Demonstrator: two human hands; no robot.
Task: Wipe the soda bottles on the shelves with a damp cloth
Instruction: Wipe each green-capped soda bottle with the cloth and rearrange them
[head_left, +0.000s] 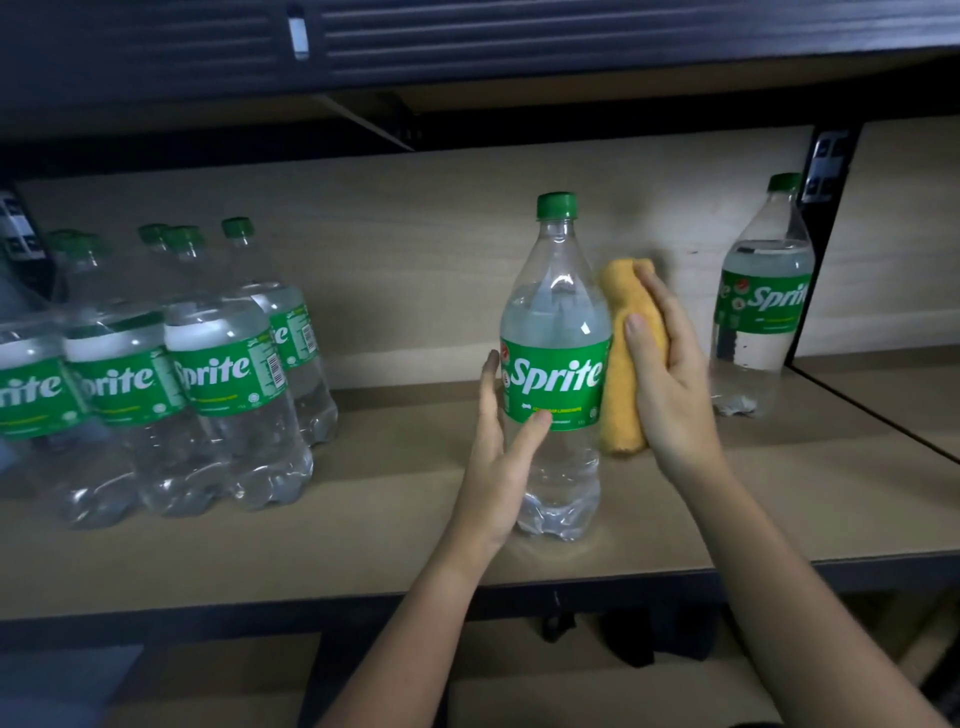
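Note:
A clear Sprite bottle (558, 322) with a green cap and green label stands upright in the middle of the wooden shelf (363, 535). My left hand (498, 467) is spread at the bottle's lower left side, fingers straight, the thumb tip touching the label's bottom edge. My right hand (670, 384) holds a rolled orange cloth (621, 364) against the bottle's right side.
Several more Sprite bottles (218, 374) stand grouped at the shelf's left. One Sprite bottle (758, 301) stands alone at the right by a black metal upright (826, 171). Another shelf board hangs overhead, and a lower shelf shows below the front edge.

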